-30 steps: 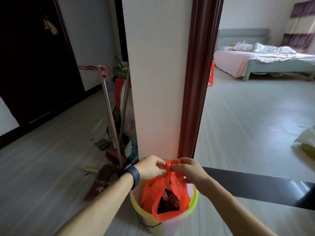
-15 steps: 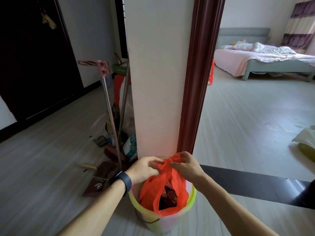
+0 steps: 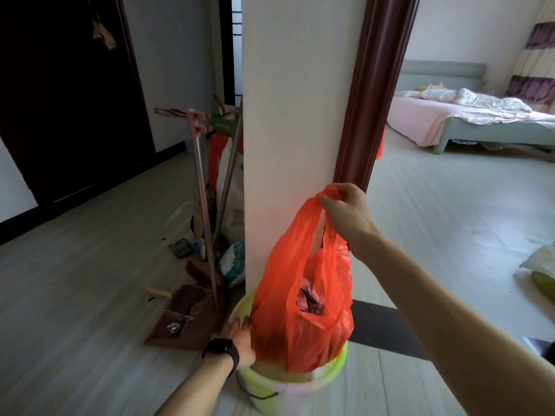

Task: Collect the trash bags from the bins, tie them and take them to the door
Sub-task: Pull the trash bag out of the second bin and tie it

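- Head view: my right hand (image 3: 345,217) clenches the handles of the bag (image 3: 300,295), which hangs half out of the bin (image 3: 330,372) at 6 o'clock.
- My left hand (image 3: 240,334) rests on the bin rim at 7 o'clock. Blur hides whether its fingers curl.
- I judge this the lifting-out step: the bag mouth gapes, not yet tied.
- Next calls for a straight pull up with the bin pinned, then a knot.
- The floor (image 3: 75,280) is planked. There is a dustpan (image 3: 186,316) at 8, a pillar (image 3: 294,100) at 12, and a bed (image 3: 468,121) at 2.
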`<state>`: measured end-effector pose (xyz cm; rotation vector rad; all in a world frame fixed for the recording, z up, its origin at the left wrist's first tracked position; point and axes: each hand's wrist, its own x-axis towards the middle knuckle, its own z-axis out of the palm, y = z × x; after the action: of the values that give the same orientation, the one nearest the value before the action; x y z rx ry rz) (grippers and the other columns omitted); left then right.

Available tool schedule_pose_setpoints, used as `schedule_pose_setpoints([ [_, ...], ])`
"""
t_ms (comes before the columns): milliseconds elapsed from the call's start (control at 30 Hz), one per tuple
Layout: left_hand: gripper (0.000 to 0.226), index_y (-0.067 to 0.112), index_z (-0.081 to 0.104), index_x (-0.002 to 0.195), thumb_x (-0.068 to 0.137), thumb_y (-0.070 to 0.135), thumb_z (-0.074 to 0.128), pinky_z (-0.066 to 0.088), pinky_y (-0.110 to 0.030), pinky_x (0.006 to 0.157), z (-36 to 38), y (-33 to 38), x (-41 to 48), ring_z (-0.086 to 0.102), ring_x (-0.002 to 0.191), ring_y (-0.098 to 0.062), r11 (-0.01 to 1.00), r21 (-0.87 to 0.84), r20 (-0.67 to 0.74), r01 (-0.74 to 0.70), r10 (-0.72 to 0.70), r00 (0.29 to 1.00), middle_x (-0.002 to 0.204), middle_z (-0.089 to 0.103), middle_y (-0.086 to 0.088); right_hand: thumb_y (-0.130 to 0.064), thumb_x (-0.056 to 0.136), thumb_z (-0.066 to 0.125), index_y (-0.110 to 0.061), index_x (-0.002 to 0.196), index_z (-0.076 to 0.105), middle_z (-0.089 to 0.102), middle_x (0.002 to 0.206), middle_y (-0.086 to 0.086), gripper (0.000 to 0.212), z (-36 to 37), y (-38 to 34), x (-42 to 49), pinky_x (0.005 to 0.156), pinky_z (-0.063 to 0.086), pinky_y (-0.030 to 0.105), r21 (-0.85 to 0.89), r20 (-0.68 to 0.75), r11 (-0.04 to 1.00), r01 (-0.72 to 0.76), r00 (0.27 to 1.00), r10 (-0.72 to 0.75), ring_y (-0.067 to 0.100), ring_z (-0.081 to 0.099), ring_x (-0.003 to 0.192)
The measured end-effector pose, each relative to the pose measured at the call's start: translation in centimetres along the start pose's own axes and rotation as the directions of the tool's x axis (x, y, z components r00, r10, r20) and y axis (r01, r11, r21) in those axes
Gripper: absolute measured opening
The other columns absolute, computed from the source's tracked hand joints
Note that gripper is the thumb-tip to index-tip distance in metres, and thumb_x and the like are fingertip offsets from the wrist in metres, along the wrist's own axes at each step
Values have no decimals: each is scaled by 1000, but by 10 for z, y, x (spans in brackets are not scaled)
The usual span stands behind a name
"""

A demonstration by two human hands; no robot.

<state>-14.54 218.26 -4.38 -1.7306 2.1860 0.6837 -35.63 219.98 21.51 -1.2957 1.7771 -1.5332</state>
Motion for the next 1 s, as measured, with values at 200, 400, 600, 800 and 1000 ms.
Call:
schedule_pose_setpoints([
  [200, 99, 20, 0, 156, 75, 28, 57, 31, -39, 115, -104, 64, -10, 29, 143, -34, 975, -134, -253, -179, 141, 957, 155, 24, -12, -17, 91, 61, -19, 115, 63, 66, 105, -1, 24, -76, -49, 5, 60, 45, 11, 98, -200, 992, 80, 978, -60, 6, 61, 82],
  [400, 89, 39, 39, 142, 61, 27, 73, 56, -47, 88, -203, 170, -35, 65, 108, -19, 608, -491, -355, -624, 514, 781, 128, 63, 0, -16, 91, 62, -16, 116, 64, 68, 106, 3, 25, -165, -83, -5, 67, 48, 25, 81, -288, 985, 150, 950, -121, 13, 61, 82],
  [600, 105, 37, 26, 149, 61, 15, 80, 36, -39, 112, -217, 288, -110, 44, 132, -14, 342, -642, -249, -686, 753, 608, 144, 45, 3, -16, 91, 65, -19, 112, 64, 68, 107, 2, 22, -211, -48, -23, 77, 52, 33, 27, -286, 995, 100, 954, -89, 17, 64, 92],
  [800, 67, 21, 48, 131, 75, 32, 81, 50, -39, 98, -116, 342, -78, 60, 111, -17, 471, -328, -173, -819, 822, 543, 119, 63, -1, -18, 83, 71, -19, 103, 69, 72, 104, 3, 21, -213, 48, -44, 92, 55, 44, -2, -257, 995, -104, 961, 100, 22, 69, 98],
  [1000, 14, 33, 58, 72, 84, 37, 55, 43, -37, 72, -5, 349, -22, 62, 83, -30, 622, -332, -63, -709, 735, 675, 74, 60, 5, -8, 88, 69, -19, 88, 68, 70, 92, 4, 12, -244, 154, -70, 65, 59, 31, 68, -187, 948, -311, 929, 318, 17, 68, 80],
])
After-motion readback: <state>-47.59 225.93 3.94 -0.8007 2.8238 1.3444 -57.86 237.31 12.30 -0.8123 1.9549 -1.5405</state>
